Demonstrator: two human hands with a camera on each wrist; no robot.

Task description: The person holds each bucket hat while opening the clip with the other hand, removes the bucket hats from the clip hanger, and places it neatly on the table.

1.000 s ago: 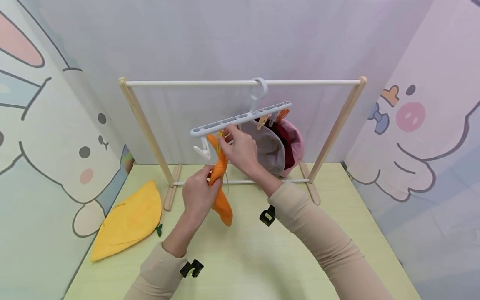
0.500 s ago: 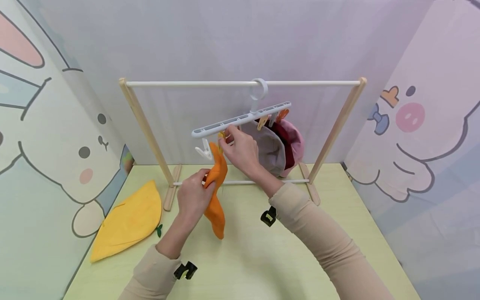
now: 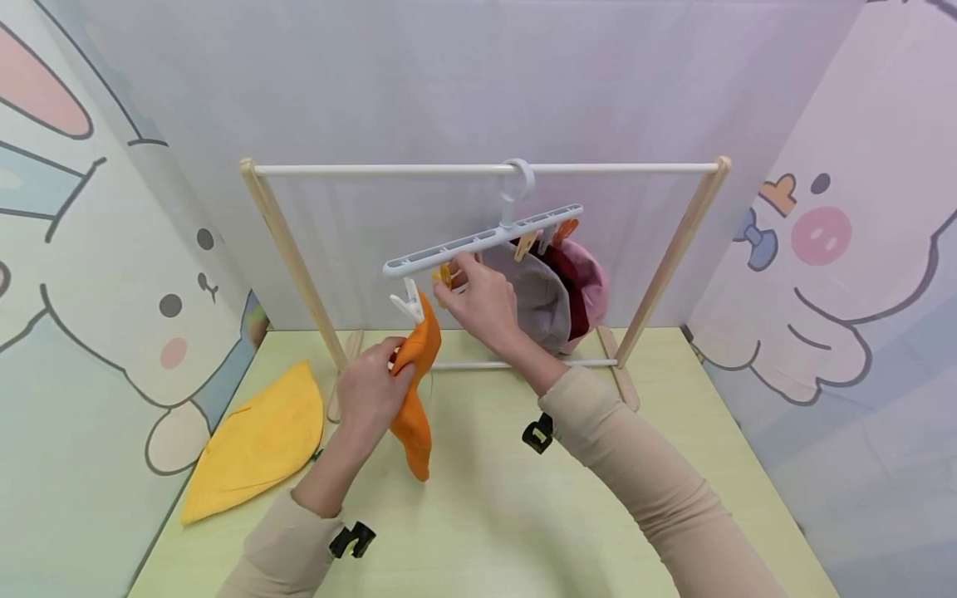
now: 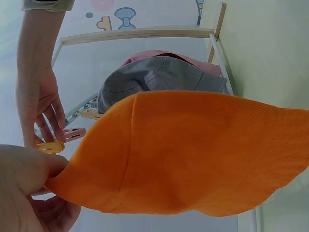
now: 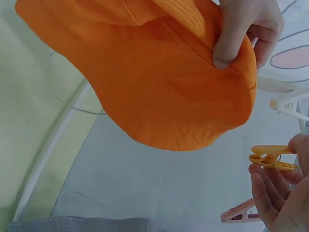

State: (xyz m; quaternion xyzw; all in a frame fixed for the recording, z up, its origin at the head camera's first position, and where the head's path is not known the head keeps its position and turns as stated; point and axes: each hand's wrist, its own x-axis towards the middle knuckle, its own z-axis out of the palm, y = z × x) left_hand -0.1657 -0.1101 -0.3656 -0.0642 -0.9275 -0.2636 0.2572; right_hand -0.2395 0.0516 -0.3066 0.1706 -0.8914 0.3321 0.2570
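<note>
My left hand (image 3: pixel 374 386) pinches an orange hat (image 3: pixel 415 382) by its edge, thumb on one face and fingers on the other. The hat hangs folded below the left end of a pale hanger (image 3: pixel 449 252), apart from the yellow clip. With thumb and fingertips my right hand (image 3: pixel 482 299) pinches that yellow clip (image 5: pixel 273 158) under the hanger; its jaws have nothing between them. A white clip (image 3: pixel 409 302) dangles at the hanger's left end, close to the hat's top. A pink clip (image 5: pixel 240 212) shows beside the right fingers.
The hanger hooks over the white rail of a wooden rack (image 3: pixel 374 169). Grey (image 3: pixel 534 295) and pink (image 3: pixel 591 286) hats hang from clips on its right half. A yellow hat (image 3: pixel 257 444) lies on the table (image 3: pixel 478 531) at left.
My left hand has drawn the orange hat down and left, out of the yellow clip. The right hand stays on the clip, almost unmoved.
</note>
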